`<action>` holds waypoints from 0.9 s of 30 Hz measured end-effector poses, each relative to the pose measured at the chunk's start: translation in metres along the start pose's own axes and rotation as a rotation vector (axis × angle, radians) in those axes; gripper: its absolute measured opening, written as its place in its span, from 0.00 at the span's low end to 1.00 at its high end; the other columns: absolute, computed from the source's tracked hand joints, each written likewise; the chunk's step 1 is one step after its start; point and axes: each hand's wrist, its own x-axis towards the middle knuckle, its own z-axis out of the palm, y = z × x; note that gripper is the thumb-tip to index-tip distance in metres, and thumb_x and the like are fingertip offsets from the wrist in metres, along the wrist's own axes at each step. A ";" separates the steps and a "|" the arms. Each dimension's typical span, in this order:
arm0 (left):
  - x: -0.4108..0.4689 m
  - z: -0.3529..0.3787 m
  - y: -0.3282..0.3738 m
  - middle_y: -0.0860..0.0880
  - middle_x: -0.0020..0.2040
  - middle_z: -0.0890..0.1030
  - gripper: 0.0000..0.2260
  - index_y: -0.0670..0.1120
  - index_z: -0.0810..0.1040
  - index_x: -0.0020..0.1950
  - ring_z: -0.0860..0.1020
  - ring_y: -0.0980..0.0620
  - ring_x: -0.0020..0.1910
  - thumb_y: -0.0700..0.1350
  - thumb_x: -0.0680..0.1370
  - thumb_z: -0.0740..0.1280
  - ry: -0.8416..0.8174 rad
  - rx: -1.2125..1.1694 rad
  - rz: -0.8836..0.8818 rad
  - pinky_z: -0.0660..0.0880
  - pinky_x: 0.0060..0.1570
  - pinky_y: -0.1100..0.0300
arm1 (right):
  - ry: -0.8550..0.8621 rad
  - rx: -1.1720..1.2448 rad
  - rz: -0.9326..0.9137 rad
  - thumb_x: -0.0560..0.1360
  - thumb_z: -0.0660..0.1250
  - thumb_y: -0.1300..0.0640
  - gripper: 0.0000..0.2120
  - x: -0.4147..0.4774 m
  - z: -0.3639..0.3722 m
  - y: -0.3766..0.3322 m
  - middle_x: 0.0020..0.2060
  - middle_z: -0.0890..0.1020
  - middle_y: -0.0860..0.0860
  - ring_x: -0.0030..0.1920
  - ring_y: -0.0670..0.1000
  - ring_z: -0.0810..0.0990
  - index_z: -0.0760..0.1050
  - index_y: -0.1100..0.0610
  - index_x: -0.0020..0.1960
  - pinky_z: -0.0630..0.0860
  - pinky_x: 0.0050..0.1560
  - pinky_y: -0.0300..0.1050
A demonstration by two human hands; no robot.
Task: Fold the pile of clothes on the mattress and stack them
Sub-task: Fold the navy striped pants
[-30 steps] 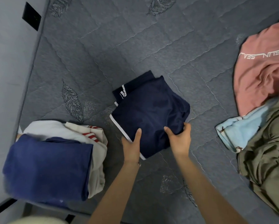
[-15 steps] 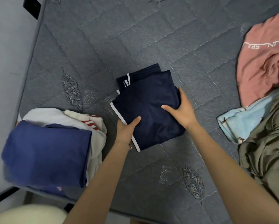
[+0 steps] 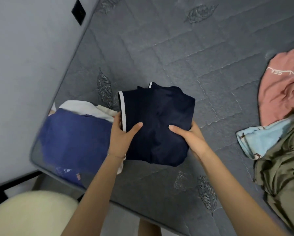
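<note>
A folded navy garment (image 3: 158,116) with white trim is held up off the grey mattress (image 3: 168,53). My left hand (image 3: 121,137) grips its left edge, thumb on top. My right hand (image 3: 190,137) grips its right edge, thumb on top as well. At the mattress's left corner lies the stack of folded clothes (image 3: 74,138), a blue piece on top and white pieces under it. The navy garment hangs beside the stack, its left edge over the stack's right side. On the right lies the unfolded pile: a pink shirt (image 3: 282,92), a light blue cloth (image 3: 260,140), an olive garment (image 3: 286,171).
A grey wall (image 3: 23,74) with a black plate (image 3: 78,11) runs along the mattress's left side. The mattress's near edge runs diagonally across the bottom. My knee in pale cloth (image 3: 30,213) shows at the bottom left.
Both hands have lifted the folded navy garment off the mattress and carried it left toward the stack. The right hand shifted from pressing on top to gripping the edge.
</note>
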 end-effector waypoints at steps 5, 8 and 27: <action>-0.024 -0.096 0.033 0.68 0.51 0.79 0.17 0.62 0.72 0.57 0.77 0.68 0.51 0.52 0.71 0.74 0.029 0.128 0.103 0.73 0.45 0.76 | -0.014 0.055 -0.098 0.69 0.77 0.52 0.18 -0.047 0.082 -0.005 0.49 0.85 0.43 0.50 0.45 0.84 0.76 0.46 0.56 0.79 0.43 0.35; -0.025 -0.157 0.041 0.64 0.52 0.80 0.19 0.58 0.73 0.61 0.79 0.66 0.51 0.51 0.71 0.73 0.039 0.155 0.066 0.75 0.47 0.71 | -0.061 0.067 -0.112 0.70 0.75 0.53 0.18 -0.065 0.135 0.006 0.51 0.84 0.43 0.52 0.45 0.83 0.75 0.45 0.57 0.80 0.47 0.37; 0.036 -0.261 -0.042 0.63 0.53 0.81 0.18 0.50 0.77 0.63 0.78 0.67 0.50 0.46 0.73 0.74 0.083 0.206 0.037 0.72 0.45 0.76 | 0.028 -0.127 -0.150 0.73 0.72 0.59 0.21 -0.046 0.237 0.082 0.49 0.81 0.33 0.51 0.35 0.79 0.71 0.43 0.61 0.75 0.48 0.27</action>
